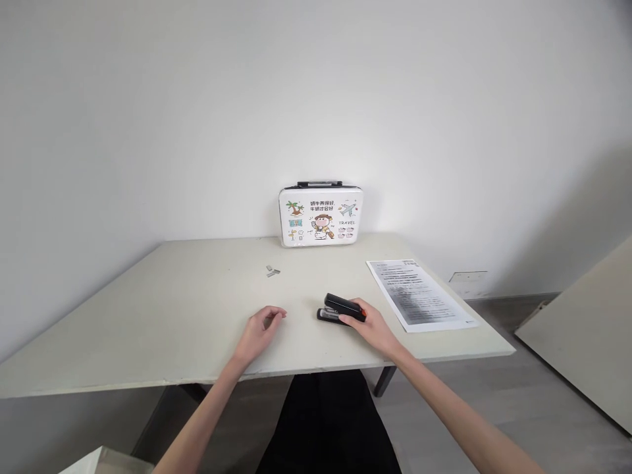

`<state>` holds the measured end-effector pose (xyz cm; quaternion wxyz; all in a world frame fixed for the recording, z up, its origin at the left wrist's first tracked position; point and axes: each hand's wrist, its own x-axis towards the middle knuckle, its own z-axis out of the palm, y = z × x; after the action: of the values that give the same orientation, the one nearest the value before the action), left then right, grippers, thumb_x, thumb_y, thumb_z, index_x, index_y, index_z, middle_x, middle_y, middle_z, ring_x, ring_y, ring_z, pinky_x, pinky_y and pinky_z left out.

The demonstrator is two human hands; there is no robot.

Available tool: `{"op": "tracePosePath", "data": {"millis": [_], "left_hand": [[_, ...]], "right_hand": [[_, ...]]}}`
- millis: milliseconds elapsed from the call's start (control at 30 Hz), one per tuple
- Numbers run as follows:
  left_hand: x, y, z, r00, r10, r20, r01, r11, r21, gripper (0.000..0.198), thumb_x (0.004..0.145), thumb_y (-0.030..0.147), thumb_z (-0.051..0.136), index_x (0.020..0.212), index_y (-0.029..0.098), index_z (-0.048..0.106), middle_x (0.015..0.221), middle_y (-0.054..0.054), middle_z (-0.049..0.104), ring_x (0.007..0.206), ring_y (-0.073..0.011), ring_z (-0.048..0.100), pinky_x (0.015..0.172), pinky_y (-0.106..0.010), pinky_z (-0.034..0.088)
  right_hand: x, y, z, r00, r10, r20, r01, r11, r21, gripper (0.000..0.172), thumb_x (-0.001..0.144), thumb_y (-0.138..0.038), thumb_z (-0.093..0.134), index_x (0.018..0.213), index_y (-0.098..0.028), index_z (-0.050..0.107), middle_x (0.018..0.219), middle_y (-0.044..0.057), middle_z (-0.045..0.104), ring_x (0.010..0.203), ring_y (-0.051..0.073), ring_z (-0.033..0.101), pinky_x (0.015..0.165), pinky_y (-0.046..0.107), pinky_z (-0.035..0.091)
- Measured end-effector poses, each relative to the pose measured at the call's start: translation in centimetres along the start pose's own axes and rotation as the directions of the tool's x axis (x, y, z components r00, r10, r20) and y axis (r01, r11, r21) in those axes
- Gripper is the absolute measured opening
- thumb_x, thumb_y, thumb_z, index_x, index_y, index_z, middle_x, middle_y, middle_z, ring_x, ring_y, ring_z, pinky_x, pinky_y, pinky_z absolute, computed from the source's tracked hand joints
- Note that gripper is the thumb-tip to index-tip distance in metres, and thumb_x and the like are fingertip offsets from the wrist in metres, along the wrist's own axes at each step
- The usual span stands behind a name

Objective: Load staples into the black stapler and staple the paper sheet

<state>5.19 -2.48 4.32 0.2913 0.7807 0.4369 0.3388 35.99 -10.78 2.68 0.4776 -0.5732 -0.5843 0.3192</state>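
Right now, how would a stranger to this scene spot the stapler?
On the table, find the paper on the right side. Left of it is the right hand, gripping the stapler. Unlike the white case and silver staples, it is black and held.

White rectangular case with cartoon print (306, 230) and black handle (320, 184), standing beyond right hand (375, 329), slightly left. Plain white wall (197, 131) behind. Grey wood-look floor (508, 388) below hand; flat white panel (587, 342) far right.
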Motion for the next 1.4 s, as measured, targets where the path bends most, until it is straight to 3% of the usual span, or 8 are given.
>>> {"op": "tracePosePath", "data": {"millis": [133,300,433,567,1000,1300,1400], "left_hand": [[0.1,0.1,0.0,1.0,-0.001,-0.004,0.001,1.0,-0.009,0.029,0.098,0.046,0.052,0.098,0.024,0.071,0.106,-0.005,0.078,0.101,-0.025,0.073,0.093,-0.038,0.057],[0.0,-0.1,0.0,1.0,-0.008,-0.003,0.008,1.0,-0.011,0.029,0.098,0.046,0.052,0.099,0.024,0.072,0.105,-0.005,0.078,0.102,-0.0252,0.074,0.093,-0.038,0.057],[0.1,-0.2,0.1,1.0,-0.009,-0.003,0.009,1.0,-0.016,0.029,0.098,0.045,0.052,0.099,0.024,0.072,0.106,-0.005,0.078,0.102,-0.0251,0.073,0.093,-0.038,0.057],[0.2,-0.2,0.1,1.0,-0.009,-0.008,0.009,1.0,-0.024,0.029,0.098,0.046,0.053,0.099,0.024,0.072,0.105,-0.005,0.078,0.102,-0.025,0.073,0.093,-0.037,0.056],[-0.1,0.4,0.0,0.998,-0.057,-0.017,0.056,0.998,-0.042,0.036,0.098,0.053,0.052,0.098,0.023,0.073,0.107,-0.007,0.078,0.1,-0.0266,0.072,0.085,-0.033,0.052],[-0.2,1.1,-0.2,0.993,-0.106,-0.043,0.102,0.992,-0.077,0.043,0.101,0.056,0.046,0.103,0.022,0.073,0.111,-0.008,0.079,0.102,-0.0282,0.071,0.092,-0.037,0.05],[-0.1,0.9,-0.2,0.991,-0.123,-0.044,0.117,0.986,-0.119,0.046,0.104,0.056,0.041,0.106,0.022,0.072,0.112,-0.009,0.078,0.113,-0.0292,0.069,0.103,-0.04,0.047]], "right_hand": [[1.0,-0.7,1.6,0.989,-0.078,0.123,0.076,0.997,0.025,0.036,0.088,-0.054,0.071,0.108,-0.025,0.068,0.105,0.003,0.075,0.1,0.026,0.068,0.09,0.037,0.051],[0.6,-1.1,1.2,0.976,-0.114,0.188,0.123,0.992,-0.039,0.038,0.096,-0.056,0.059,0.12,-0.027,0.065,0.119,0.006,0.074,0.109,0.027,0.068,0.098,0.041,0.051],[-0.3,0.0,0.5,0.997,-0.053,0.048,0.054,0.998,-0.019,0.045,0.106,-0.058,0.036,0.128,-0.029,0.062,0.132,0.007,0.071,0.126,0.026,0.063,0.111,0.044,0.045],[-0.4,1.3,0.6,0.998,0.0,-0.067,-0.001,1.0,-0.009,0.043,0.105,-0.059,0.035,0.123,-0.028,0.06,0.124,0.007,0.074,0.121,0.026,0.066,0.109,0.044,0.046],[0.0,1.1,1.2,0.997,-0.042,-0.069,0.037,0.996,-0.078,0.044,0.105,-0.058,0.035,0.112,-0.025,0.063,0.117,0.008,0.074,0.113,0.027,0.068,0.101,0.041,0.049],[-0.3,1.2,1.3,0.998,-0.036,-0.055,0.03,0.993,-0.118,0.048,0.106,-0.058,0.03,0.111,-0.026,0.065,0.111,0.007,0.074,0.107,0.027,0.068,0.099,0.043,0.051],[-0.6,1.2,1.2,0.999,-0.045,-0.013,0.043,0.989,-0.142,0.042,0.102,-0.06,0.046,0.117,-0.026,0.067,0.114,0.006,0.074,0.107,0.027,0.068,0.098,0.044,0.052]]}}
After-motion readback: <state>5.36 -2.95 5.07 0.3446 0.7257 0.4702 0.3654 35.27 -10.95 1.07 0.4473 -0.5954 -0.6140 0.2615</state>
